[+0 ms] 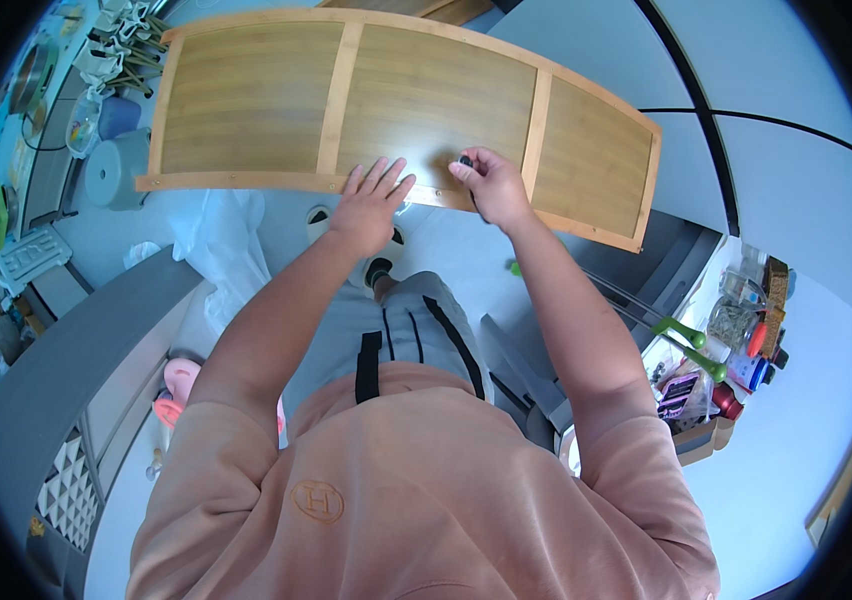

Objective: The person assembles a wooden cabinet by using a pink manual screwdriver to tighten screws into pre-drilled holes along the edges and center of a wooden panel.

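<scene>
A long wooden panel (426,95) lies in front of me, with a pale frame and darker inset boards split by two crossbars. Along its near edge run small holes or screw heads. My left hand (374,208) rests on that edge near the middle, fingers spread out flat over the wood. A little to the right, my right hand (498,188) pinches a small black object (465,161) above the panel. Most of this object is hidden by the fingers, so its kind cannot be made out.
Beyond the panel's left end stand a grey stool (116,172) and a cluttered shelf. A white plastic bag (218,245) lies on the floor. A curved grey furniture edge (86,330) is at left. An open drawer (681,255) and a cluttered ledge with green-handled items (694,350) are at right.
</scene>
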`<state>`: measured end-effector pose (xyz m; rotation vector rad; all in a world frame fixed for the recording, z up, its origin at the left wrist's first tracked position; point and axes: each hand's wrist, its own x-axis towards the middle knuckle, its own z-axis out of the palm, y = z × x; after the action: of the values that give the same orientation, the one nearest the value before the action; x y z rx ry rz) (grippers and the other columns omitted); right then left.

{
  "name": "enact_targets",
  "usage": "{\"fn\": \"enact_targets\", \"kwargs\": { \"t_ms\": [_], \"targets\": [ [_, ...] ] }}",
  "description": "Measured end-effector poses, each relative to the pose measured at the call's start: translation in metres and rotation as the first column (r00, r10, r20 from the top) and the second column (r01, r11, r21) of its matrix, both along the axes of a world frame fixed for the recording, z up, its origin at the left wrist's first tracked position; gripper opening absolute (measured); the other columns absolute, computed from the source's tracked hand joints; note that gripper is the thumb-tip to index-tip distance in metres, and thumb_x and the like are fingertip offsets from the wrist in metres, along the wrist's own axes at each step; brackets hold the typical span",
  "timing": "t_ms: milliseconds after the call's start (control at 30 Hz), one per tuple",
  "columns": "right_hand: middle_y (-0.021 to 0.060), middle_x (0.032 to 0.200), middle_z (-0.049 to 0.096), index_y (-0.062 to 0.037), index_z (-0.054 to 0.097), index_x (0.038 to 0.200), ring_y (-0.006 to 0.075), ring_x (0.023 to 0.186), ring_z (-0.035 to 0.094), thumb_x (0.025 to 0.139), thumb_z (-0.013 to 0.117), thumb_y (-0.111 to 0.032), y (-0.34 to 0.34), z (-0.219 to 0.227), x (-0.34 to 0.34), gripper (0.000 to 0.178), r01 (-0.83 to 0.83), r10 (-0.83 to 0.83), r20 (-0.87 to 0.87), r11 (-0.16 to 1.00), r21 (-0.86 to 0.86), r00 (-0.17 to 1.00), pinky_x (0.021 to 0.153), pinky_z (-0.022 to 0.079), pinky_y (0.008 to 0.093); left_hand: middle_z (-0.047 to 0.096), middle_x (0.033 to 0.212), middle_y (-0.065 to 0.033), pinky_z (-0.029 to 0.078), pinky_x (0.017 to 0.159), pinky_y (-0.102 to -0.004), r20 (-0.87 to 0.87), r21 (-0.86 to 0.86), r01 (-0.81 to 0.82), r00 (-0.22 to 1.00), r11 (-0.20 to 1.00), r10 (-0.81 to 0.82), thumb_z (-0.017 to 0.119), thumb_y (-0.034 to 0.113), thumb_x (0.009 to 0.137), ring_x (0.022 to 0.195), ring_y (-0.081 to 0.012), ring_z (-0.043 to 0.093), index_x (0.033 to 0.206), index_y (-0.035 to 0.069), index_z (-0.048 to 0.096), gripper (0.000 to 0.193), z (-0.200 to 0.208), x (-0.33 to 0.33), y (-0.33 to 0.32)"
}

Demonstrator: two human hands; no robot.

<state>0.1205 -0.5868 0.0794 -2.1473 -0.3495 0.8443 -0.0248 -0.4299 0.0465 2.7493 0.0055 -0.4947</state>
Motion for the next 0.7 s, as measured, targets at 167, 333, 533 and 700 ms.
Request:
{"fn": "enact_targets", "kwargs": {
  "t_ms": [167,333,533,700],
  "targets": [
    [0.0042,0.076,0.065,0.0021,0.060,0.100,0.0088,0.068,0.058,0.088,0.064,-0.016,0.010,0.001,-0.041,0.022,0.248,-0.198,-0.339,0.962,0.113,0.920,0.062,0.047,0.0228,0.029,0.148,-0.0074,0.021,0.112,-0.0447,0.221,-0.124,-0.091,0.968,0.988,0.117,0.066,0.018,0.078,0.138,-0.0278,0.024,0.138,0.012,0.038,0.067,0.016,-0.011,0.025],
    [0.0048,0.083,0.065,0.0019,0.057,0.098,0.0089,0.074,0.059,0.090,0.062,-0.012,0.054,-0.005,-0.086,0.018,0.273,-0.209,-0.414,0.957,0.101,0.886,0.069,0.048,0.0222,0.036,0.144,-0.0072,0.022,0.112,-0.0442,0.238,-0.079,-0.281,0.926,0.957,0.291,0.068,0.019,0.076,0.136,-0.0268,0.029,0.135,0.011,0.043,0.064,0.003,-0.052,0.083],
    [0.0106,0.082,0.068,-0.0034,0.065,0.103,0.0172,0.069,0.063,0.083,0.069,-0.017,0.086,-0.016,-0.117,0.025,0.089,-0.088,0.054,0.996,-0.017,0.995,0.067,0.050,0.0287,0.032,0.147,-0.0068,0.022,0.112,-0.0434,0.153,-0.096,-0.103,0.981,0.990,0.117,0.066,0.017,0.077,0.137,-0.0269,0.028,0.140,0.013,0.037,0.069,-0.011,-0.065,0.103],
    [0.0147,0.088,0.067,-0.0060,0.066,0.106,0.0247,0.074,0.065,0.082,0.070,-0.020,0.092,-0.016,-0.126,0.028,0.187,-0.172,0.191,0.980,-0.064,0.966,0.069,0.051,0.0329,0.028,0.149,-0.0033,0.021,0.112,-0.0407,0.175,-0.064,-0.014,0.984,0.998,0.025,0.064,0.016,0.078,0.137,-0.0231,0.027,0.143,0.017,0.032,0.073,-0.019,-0.067,0.108]
  ]
}}
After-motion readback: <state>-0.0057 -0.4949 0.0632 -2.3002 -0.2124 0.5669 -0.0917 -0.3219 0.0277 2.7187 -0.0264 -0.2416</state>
